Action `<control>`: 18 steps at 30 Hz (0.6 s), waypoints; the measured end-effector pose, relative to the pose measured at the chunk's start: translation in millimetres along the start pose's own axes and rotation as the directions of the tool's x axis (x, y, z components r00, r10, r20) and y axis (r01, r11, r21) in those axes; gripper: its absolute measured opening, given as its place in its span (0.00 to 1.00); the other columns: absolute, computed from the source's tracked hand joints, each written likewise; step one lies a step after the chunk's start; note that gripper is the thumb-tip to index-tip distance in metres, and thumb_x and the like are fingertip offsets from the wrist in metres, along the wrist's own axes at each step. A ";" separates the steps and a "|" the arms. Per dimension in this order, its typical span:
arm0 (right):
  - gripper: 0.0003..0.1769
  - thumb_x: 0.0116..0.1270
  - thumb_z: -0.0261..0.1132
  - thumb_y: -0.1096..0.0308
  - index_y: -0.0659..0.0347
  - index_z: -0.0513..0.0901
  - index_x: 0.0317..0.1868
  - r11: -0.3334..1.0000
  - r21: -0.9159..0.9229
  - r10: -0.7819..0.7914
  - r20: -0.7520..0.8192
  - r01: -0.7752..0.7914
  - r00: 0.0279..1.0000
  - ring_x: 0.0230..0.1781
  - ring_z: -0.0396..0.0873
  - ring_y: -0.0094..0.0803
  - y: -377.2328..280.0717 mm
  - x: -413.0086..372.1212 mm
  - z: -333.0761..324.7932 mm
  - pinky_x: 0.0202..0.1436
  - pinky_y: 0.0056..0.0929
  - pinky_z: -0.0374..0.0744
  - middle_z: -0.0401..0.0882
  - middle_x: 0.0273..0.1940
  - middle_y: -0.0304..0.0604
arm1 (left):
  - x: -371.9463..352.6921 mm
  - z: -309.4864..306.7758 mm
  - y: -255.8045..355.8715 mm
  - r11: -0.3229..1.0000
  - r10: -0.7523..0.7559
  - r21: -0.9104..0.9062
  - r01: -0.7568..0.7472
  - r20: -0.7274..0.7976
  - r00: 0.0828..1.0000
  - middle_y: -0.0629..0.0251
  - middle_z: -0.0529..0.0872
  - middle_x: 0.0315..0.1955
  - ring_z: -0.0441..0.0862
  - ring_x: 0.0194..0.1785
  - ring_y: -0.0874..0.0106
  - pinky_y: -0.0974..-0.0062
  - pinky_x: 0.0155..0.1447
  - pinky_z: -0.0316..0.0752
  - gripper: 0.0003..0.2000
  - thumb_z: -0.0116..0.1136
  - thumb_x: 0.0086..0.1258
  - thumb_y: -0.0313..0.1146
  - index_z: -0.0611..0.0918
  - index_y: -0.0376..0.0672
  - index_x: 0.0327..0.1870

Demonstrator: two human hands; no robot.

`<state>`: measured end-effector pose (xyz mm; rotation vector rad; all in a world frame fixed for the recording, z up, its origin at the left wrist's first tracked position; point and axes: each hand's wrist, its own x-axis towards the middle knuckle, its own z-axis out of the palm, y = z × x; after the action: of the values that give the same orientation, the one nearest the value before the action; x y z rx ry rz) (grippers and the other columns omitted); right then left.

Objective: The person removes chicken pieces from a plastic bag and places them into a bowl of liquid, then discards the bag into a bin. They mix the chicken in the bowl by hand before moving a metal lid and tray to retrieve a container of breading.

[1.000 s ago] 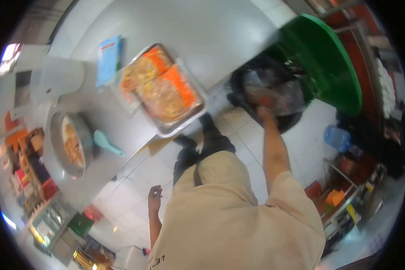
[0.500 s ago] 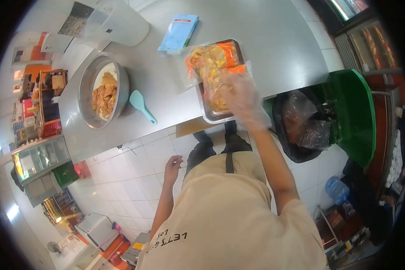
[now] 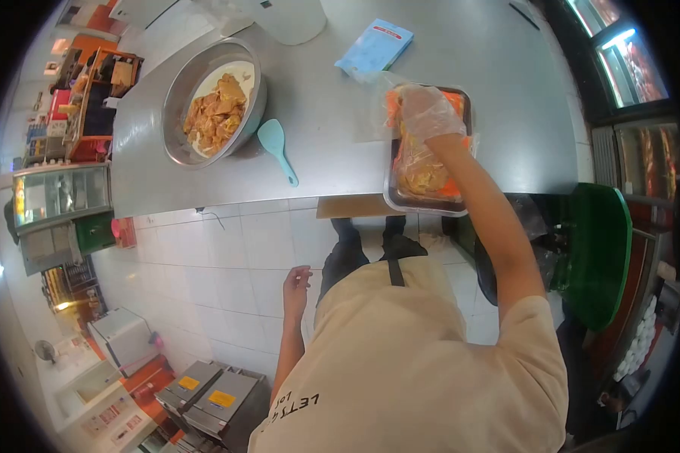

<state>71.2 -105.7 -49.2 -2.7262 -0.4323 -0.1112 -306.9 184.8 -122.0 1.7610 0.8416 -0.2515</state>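
Observation:
My right hand [image 3: 431,112], in a clear plastic glove, is over the far end of a tray [image 3: 461,205] on the steel table. Its fingers curl onto a clear plastic bag of marinated meat [image 3: 423,177] with orange print; the fingertips are partly hidden. My left hand [image 3: 296,284] is bare and hangs below the table edge, loosely bent, fingers apart, holding nothing. To the left, a steel bowl [image 3: 175,113] contains marinated meat pieces [image 3: 217,113] over a whitish layer. A light blue rice paddle [image 3: 277,151] lies between bowl and tray.
A blue packet [image 3: 378,47] lies behind the tray, and a translucent white container [image 3: 291,19] stands at the back. Under the table's right end is a green bin [image 3: 597,257] with a black liner. Tiled floor [image 3: 211,272] lies below the front edge.
My right hand has moved from the near right side of the bagged meat to its far end. My view has shifted, so the table things appear farther right. My left hand still hangs low.

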 end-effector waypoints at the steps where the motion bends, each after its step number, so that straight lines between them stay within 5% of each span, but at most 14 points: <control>1: 0.10 0.64 0.55 0.67 0.59 0.83 0.38 0.998 0.050 0.025 -0.012 -0.025 1.000 0.41 0.82 0.45 1.8 -0.4 -7.1 0.45 0.40 0.80 0.83 0.40 0.51 | 0.7 9.9 20.4 1.000 -0.002 -0.018 0.002 -0.001 1.000 0.72 0.83 0.35 0.73 0.31 0.81 0.82 0.37 0.69 0.11 0.54 0.72 0.39 0.81 0.42 0.46; 5: 0.12 0.65 0.56 0.60 0.55 0.80 0.42 0.993 0.025 -0.118 0.081 0.117 0.990 0.41 0.79 0.45 29.6 7.8 15.5 0.45 0.40 0.78 0.80 0.39 0.48 | 17.4 69.9 130.8 0.905 0.413 0.033 -0.424 0.169 0.895 0.69 0.83 0.34 0.74 0.31 0.78 0.79 0.38 0.72 0.12 0.57 0.70 0.33 0.79 0.38 0.49; 7: 0.10 0.61 0.59 0.65 0.57 0.82 0.40 0.917 -0.288 -0.169 0.343 0.275 0.924 0.41 0.81 0.46 34.6 13.2 20.5 0.45 0.40 0.78 0.82 0.36 0.48 | 24.7 101.8 199.4 0.704 0.580 0.289 -0.649 0.293 0.760 0.61 0.82 0.31 0.78 0.31 0.69 0.73 0.37 0.74 0.16 0.59 0.66 0.33 0.78 0.43 0.54; 8: 0.10 0.61 0.59 0.65 0.57 0.82 0.40 0.911 -0.300 -0.173 0.346 0.284 0.922 0.41 0.81 0.46 20.4 8.6 1.0 0.45 0.40 0.78 0.82 0.36 0.48 | 28.5 117.1 232.9 0.645 0.631 0.304 -0.702 0.306 0.713 0.60 0.82 0.31 0.80 0.31 0.65 0.70 0.36 0.74 0.18 0.59 0.65 0.35 0.76 0.44 0.57; 9: 0.10 0.60 0.60 0.65 0.57 0.82 0.41 0.986 -0.118 -0.062 0.379 0.115 0.923 0.43 0.80 0.45 -6.4 -1.3 -32.2 0.46 0.40 0.78 0.81 0.38 0.48 | 36.6 132.8 257.6 0.579 0.679 0.319 -0.751 0.321 0.660 0.60 0.83 0.30 0.81 0.32 0.62 0.66 0.36 0.75 0.21 0.58 0.65 0.36 0.74 0.45 0.59; 10: 0.11 0.59 0.62 0.65 0.56 0.81 0.42 0.995 0.061 0.042 0.429 -0.075 0.902 0.46 0.79 0.43 -20.1 -7.0 -51.4 0.48 0.40 0.77 0.81 0.40 0.47 | 53.0 150.5 269.8 0.474 0.675 0.444 -0.760 0.371 0.638 0.59 0.83 0.30 0.82 0.32 0.61 0.64 0.35 0.76 0.21 0.57 0.65 0.37 0.73 0.47 0.60; 11: 0.11 0.59 0.62 0.65 0.56 0.81 0.42 0.996 0.051 0.044 0.429 -0.073 0.902 0.46 0.79 0.43 -13.4 -9.9 -44.7 0.48 0.40 0.77 0.81 0.40 0.47 | 68.7 164.3 277.5 0.353 0.662 0.555 -0.754 0.422 0.620 0.59 0.84 0.29 0.84 0.33 0.60 0.61 0.35 0.76 0.22 0.55 0.65 0.38 0.71 0.48 0.61; 13: 0.11 0.58 0.63 0.65 0.57 0.80 0.42 0.982 0.155 -0.143 0.242 0.107 0.960 0.51 0.77 0.41 15.8 -21.0 -3.9 0.49 0.39 0.76 0.79 0.46 0.48 | 97.4 184.4 277.2 0.307 0.613 0.603 -0.736 0.466 0.638 0.57 0.85 0.30 0.84 0.33 0.60 0.61 0.34 0.76 0.19 0.54 0.65 0.38 0.74 0.48 0.58; 18: 0.12 0.63 0.57 0.61 0.58 0.78 0.41 0.963 0.235 0.072 0.259 -0.135 0.963 0.52 0.76 0.45 7.2 -22.3 -21.4 0.49 0.42 0.75 0.78 0.48 0.50 | 120.4 199.6 270.6 0.187 0.498 0.696 -0.693 0.541 0.678 0.55 0.86 0.29 0.85 0.32 0.61 0.61 0.33 0.76 0.12 0.53 0.63 0.37 0.79 0.46 0.46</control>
<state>51.8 -126.4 -34.9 -2.5117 -0.3423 0.2977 2.8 18.6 -58.4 2.8510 -0.3655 -0.3423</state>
